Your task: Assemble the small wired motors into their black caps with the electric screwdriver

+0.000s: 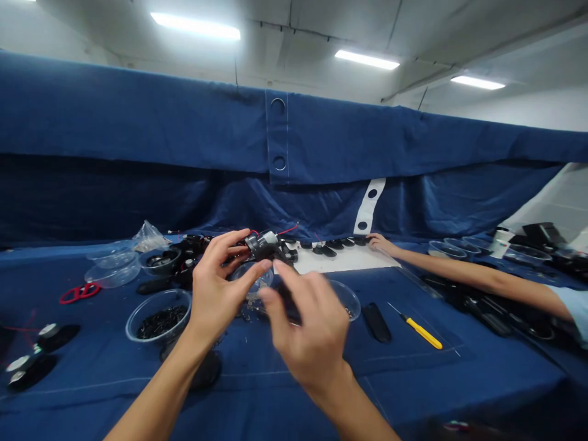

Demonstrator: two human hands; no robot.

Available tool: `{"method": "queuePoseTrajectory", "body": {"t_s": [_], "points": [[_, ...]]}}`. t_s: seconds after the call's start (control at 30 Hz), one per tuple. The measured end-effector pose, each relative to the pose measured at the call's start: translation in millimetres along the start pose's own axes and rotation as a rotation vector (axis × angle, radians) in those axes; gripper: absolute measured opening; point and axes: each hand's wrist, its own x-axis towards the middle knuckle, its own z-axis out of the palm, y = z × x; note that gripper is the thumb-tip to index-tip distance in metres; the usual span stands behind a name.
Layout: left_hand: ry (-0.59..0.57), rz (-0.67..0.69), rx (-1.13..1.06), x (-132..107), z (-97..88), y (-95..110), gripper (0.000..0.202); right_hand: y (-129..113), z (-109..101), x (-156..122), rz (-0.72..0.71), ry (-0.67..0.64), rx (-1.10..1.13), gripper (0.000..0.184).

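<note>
My left hand [214,282] grips a small black housing with a pale cylindrical motor [267,237] and a red wire, raised over the table. Its thumb and fingers close round the housing's left side. My right hand [312,324] is close against the lower right of that part, fingers bent and blurred by motion. Whatever lies between its thumb and fingers is dark and cannot be made out. Below and behind the hands are a clear bowl [350,297] and another clear bowl [264,274], both partly hidden.
A bowl of small black parts [160,315] stands left, near red-handled scissors [79,293]. To the right lie a black cover [376,322] and a yellow-handled screwdriver [422,332]. Another person's arm [441,266] reaches toward a row of black parts [337,245] on a white sheet.
</note>
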Motion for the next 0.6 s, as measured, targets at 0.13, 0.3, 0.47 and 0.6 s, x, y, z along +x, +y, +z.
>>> {"method": "queuePoseTrajectory", "body": {"t_s": [0.13,0.3,0.47,0.6], "points": [[-0.055,-0.075,-0.074,0.1,-4.2,-2.2,0.057,20.8,-4.3,4.6,0.331,-0.047,0.254,0.064],[-0.094,-0.078,-0.122,1.3,-6.1,-4.2,0.058,27.5,-0.3,7.7,0.641,-0.265,0.651,0.072],[-0.043,-0.106,-0.077,-0.5,-4.6,-6.1,0.059,22.4,-0.2,8.9,0.691,-0.226,0.689,0.075],[-0.056,-0.107,-0.114,-0.8,-2.5,-8.9,0.057,25.6,3.2,7.0,0.710,-0.207,0.714,0.084]]}}
